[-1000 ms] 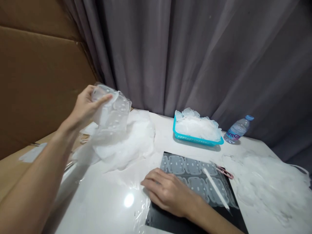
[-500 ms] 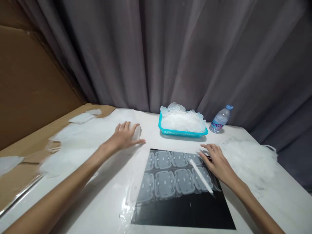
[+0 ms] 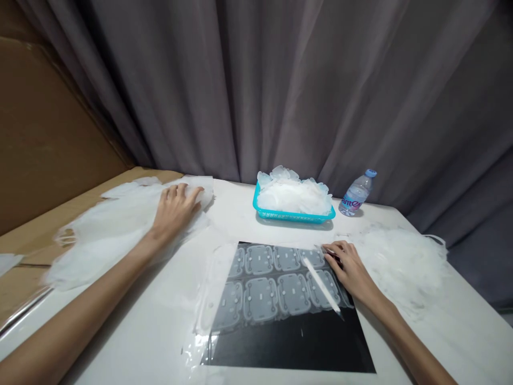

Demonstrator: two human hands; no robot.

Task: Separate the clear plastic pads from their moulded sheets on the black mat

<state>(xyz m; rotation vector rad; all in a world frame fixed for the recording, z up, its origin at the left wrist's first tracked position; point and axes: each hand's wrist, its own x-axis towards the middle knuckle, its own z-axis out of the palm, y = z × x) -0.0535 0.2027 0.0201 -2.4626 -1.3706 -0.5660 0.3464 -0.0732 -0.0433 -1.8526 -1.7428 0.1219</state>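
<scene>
1. At the left of the table (image 3: 136, 326), the left hand (image 3: 178, 206) lies over white sheets (image 3: 108, 227), fingers bent; grip cannot be confirmed.
2. Right hand (image 3: 348, 264): fingers curled at a dark-red tool (image 3: 335, 259), mostly hidden, near the upper right corner of the black board (image 3: 288, 347); hold cannot be told.
3. Clear moulded film (image 3: 260, 299) partly covers the board; white pen (image 3: 323, 286) slants on top.
4. Blue tray (image 3: 296, 216), heaped with white pieces (image 3: 292, 195), stands beyond.

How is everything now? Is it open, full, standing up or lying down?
Left hand: spread, on left white pile
Right hand: curled, grip unclear
Basket: heaped full
Bottle: standing, capped
White pen: lying on clear molded sheet
Black board: flat, partly covered
Right white pile: loosely heaped
Curtain: hanging in folds
</scene>
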